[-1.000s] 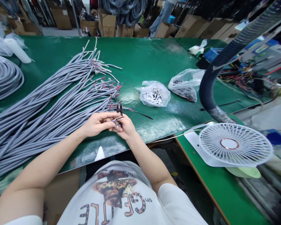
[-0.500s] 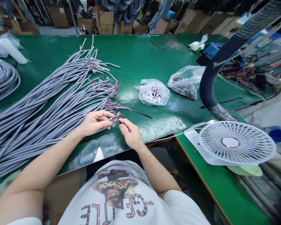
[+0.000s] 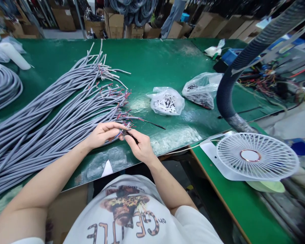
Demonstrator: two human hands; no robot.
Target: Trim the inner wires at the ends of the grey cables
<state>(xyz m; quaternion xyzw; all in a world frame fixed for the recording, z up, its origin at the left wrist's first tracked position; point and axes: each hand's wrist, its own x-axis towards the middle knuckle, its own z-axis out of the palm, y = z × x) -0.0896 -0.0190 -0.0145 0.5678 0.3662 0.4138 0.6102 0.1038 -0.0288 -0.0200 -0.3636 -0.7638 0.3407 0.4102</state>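
Many grey cables [image 3: 56, 112] lie in a long bundle across the left of the green table, their stripped ends showing red, white and dark wires. At the near edge of those ends, my left hand [image 3: 104, 134] pinches the stripped end of a cable, with a bit of blue wire at its fingertips. My right hand [image 3: 141, 146] is closed close beside it, with a thin black piece [image 3: 134, 138] between thumb and fingers. Fingers hide most of this spot. Just beyond my hands, one cable end with a long black tip [image 3: 154, 124] points right.
Clear plastic bags, one with small white and black pieces [image 3: 167, 103] and one with dark pieces [image 3: 200, 95], lie right of the cables. A flexible duct [image 3: 227, 88] comes down at the right, near a white fan [image 3: 256, 156]. A coiled cable [image 3: 5, 86] is at far left.
My right hand has shifted slightly left, its fingers nearer my left fingertips. The black piece in it now shows along the thumb. The bundle and bags stay in place.
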